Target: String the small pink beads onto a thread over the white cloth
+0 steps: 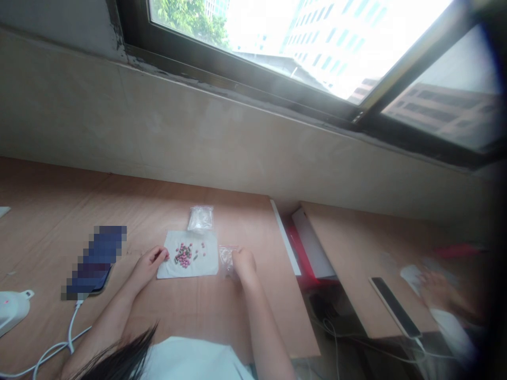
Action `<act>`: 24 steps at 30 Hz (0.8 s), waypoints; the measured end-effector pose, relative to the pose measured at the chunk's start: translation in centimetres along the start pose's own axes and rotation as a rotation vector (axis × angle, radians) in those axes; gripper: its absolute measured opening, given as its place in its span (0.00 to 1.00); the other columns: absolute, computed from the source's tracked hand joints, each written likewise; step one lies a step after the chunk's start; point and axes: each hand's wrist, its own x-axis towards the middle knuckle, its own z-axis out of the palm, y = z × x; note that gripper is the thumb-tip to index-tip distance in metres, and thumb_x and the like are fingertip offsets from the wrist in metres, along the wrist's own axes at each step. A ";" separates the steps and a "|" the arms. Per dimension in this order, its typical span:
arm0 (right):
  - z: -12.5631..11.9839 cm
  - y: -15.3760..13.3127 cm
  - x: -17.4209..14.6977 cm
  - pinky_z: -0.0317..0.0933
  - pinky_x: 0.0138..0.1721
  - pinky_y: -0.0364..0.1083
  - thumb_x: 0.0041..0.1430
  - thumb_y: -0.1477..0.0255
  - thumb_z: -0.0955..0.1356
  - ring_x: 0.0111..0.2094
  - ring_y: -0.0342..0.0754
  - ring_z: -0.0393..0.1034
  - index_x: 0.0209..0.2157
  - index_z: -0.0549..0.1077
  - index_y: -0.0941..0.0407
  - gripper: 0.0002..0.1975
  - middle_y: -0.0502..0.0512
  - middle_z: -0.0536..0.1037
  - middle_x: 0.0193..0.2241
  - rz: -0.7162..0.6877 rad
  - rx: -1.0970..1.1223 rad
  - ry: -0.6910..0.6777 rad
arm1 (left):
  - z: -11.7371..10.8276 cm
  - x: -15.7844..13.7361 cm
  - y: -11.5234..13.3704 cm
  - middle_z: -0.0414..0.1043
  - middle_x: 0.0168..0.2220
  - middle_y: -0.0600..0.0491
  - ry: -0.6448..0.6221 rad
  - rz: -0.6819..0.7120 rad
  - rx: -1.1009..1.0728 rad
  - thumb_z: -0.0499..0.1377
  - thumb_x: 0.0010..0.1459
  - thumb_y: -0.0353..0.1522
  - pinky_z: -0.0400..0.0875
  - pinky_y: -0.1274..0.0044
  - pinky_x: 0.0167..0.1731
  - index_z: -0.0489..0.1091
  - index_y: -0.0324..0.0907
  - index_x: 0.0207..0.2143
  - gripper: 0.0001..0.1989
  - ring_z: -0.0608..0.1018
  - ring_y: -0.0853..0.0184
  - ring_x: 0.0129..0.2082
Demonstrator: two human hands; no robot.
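Observation:
A white sheet (209, 258), paper or cloth, lies flat on the wooden table. Pink beads (183, 258) are heaped on it, mixed with small dark, shiny pieces (195, 257), and a few pink ones lie apart to the right. At the sheet's left edge my left hand (153, 262) is closed, thumb and fingertips together; whether a small piece is between them I cannot make out. My right hand (244, 263) grips the upper right part of a small clear plastic bag (226, 258), just right of the sheet. The bag's contents are hard to tell.
Another clear plastic packet (201, 217) lies behind the sheet. To the left are a phone (95, 258) on a white cable (70, 332) and a white device (13, 311). Right, past a gap, a second table (336, 237) holds another phone (394, 306) and a person's blurred hand (435, 287).

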 end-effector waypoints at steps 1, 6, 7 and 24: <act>0.0 0.0 0.0 0.55 0.24 0.41 0.49 0.71 0.58 0.29 0.49 0.70 0.31 0.72 0.61 0.15 0.63 0.75 0.29 -0.003 0.010 -0.001 | 0.0 0.0 0.0 0.67 0.23 0.55 -0.004 -0.007 -0.008 0.49 0.49 0.43 0.64 0.79 0.25 0.65 0.40 0.23 0.16 0.70 0.67 0.25; -0.2 0.0 -0.3 0.54 0.22 0.40 0.48 0.72 0.58 0.25 0.47 0.68 0.28 0.71 0.61 0.13 0.60 0.74 0.24 -0.022 0.056 0.015 | 0.0 -0.1 0.1 0.67 0.23 0.55 -0.004 -0.010 -0.027 0.49 0.48 0.44 0.64 0.80 0.26 0.65 0.40 0.23 0.16 0.70 0.67 0.25; -0.3 -0.1 -0.4 0.53 0.21 0.40 0.48 0.71 0.58 0.24 0.46 0.68 0.28 0.71 0.61 0.13 0.60 0.74 0.24 -0.024 0.065 0.022 | 0.0 -0.1 0.2 0.67 0.23 0.55 -0.005 -0.007 -0.027 0.49 0.49 0.43 0.63 0.80 0.26 0.65 0.41 0.23 0.16 0.69 0.67 0.25; -5.2 -4.1 -10.0 0.56 0.25 0.40 0.47 0.71 0.59 0.25 0.43 0.64 0.29 0.67 0.59 0.09 0.53 0.72 0.26 -0.400 0.829 -0.110 | -1.4 -1.9 6.1 0.64 0.19 0.57 -0.130 -0.077 -0.145 0.47 0.51 0.42 0.61 0.79 0.27 0.63 0.41 0.21 0.16 0.68 0.68 0.25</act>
